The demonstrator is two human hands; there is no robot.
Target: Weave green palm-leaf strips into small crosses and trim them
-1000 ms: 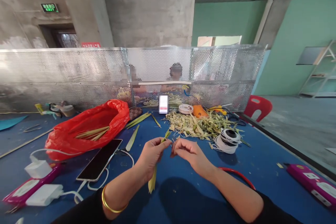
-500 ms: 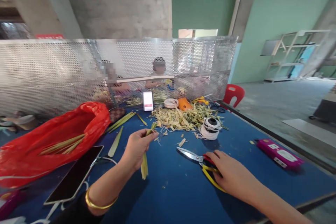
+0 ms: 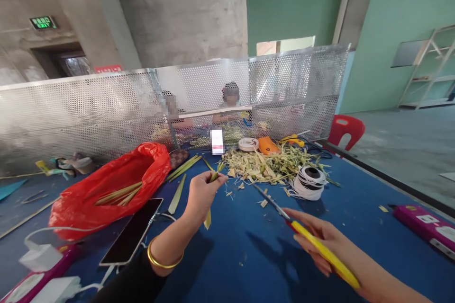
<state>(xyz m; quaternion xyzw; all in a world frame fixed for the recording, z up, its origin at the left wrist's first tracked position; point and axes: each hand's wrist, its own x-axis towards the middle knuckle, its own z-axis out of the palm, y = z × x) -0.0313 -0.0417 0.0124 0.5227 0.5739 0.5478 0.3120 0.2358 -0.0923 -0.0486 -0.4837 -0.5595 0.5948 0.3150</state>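
Observation:
My left hand (image 3: 201,199) pinches a folded piece of green-yellow leaf strip (image 3: 208,219); its tips poke out above the fingers and its pale end hangs below the palm. In my right hand (image 3: 323,236) are scissors (image 3: 313,241) with yellow and red handles, raised off the table and casting a shadow. Their blades point up and to the left, toward the leaf scraps. A gap separates the blades from the leaf strip. Just left of my left hand a single flat leaf strip (image 3: 177,195) lies on the blue table.
A heap of leaf scraps (image 3: 263,165) and a spool of white cord (image 3: 309,183) stand ahead. At left are a red plastic bag (image 3: 88,199) with strips inside and a black-screened phone (image 3: 133,232). A perforated metal screen (image 3: 209,85) runs behind; two people sit beyond it.
My right hand has lifted the scissors from the table and turned them. My left hand keeps its hold on the leaf strip. The view has swung left.

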